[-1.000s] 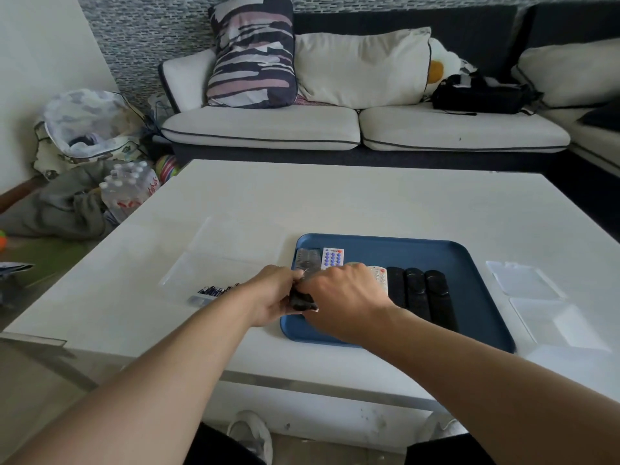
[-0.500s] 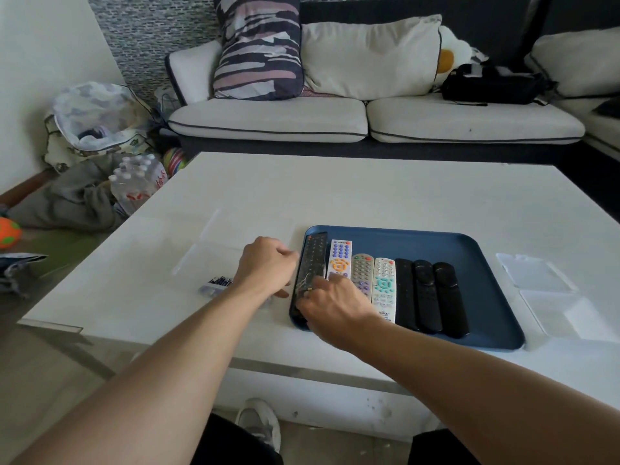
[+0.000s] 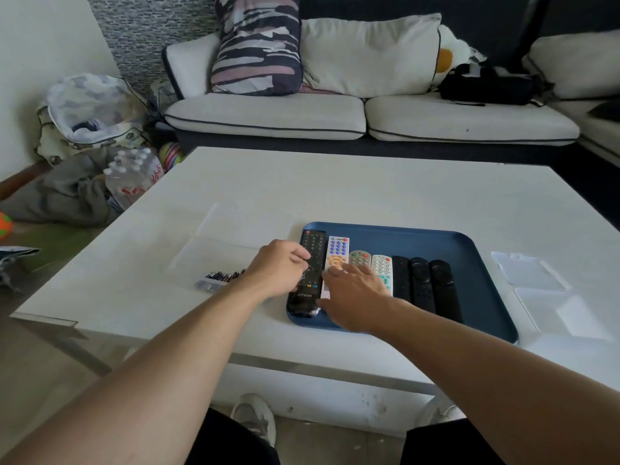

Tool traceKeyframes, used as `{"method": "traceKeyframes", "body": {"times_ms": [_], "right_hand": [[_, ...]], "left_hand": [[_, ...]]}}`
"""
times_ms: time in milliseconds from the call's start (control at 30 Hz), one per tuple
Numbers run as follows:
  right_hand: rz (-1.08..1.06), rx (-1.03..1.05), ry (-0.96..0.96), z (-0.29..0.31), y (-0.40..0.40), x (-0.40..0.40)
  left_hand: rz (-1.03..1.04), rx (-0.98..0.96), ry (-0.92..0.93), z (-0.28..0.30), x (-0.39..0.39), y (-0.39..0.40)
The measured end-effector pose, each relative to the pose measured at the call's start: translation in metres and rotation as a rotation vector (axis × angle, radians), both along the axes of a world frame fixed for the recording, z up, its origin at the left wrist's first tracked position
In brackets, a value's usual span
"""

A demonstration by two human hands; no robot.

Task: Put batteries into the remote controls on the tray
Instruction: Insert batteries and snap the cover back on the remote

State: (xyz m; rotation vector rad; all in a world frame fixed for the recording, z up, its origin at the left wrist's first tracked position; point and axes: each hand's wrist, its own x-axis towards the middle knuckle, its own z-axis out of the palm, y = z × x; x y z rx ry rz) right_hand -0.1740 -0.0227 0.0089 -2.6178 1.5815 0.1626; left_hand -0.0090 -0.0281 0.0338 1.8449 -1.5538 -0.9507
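Seven remote controls (image 3: 360, 258) lie side by side on the blue tray (image 3: 476, 263). Left hand (image 3: 280, 271) curls loosely beside the black remote (image 3: 311, 253), holding nothing visible. Right hand (image 3: 355, 297) rests flat, fingers straight, on the white remote (image 3: 337, 251).

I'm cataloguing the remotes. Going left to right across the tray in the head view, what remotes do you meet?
Long black remote → white remote with blue buttons → grey remote → white remote with teal buttons → three black remotes.
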Motion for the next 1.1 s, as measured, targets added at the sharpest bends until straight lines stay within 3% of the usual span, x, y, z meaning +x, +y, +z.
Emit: {"method": "traceKeyframes", "body": {"times_ms": [233,533,800,1100], "right_hand": [[0.075,-0.047,0.1,0.015,0.013,0.003],[0.089,0.002,0.135,0.021,0.023,0.002],[0.178,-0.092,0.169,0.016,0.024,0.004],[0.172,0.054,-0.033,0.015,0.009,-0.004]], "left_hand": [[-0.222,0.094,-0.141,-0.012,-0.007,-0.004],[-0.203,0.147,-0.103,-0.012,-0.004,-0.002],[-0.161,0.138,-0.048,-0.015,-0.002,-0.004],[-0.138,0.173,-0.012,-0.016,0.0,-0.006]]}}
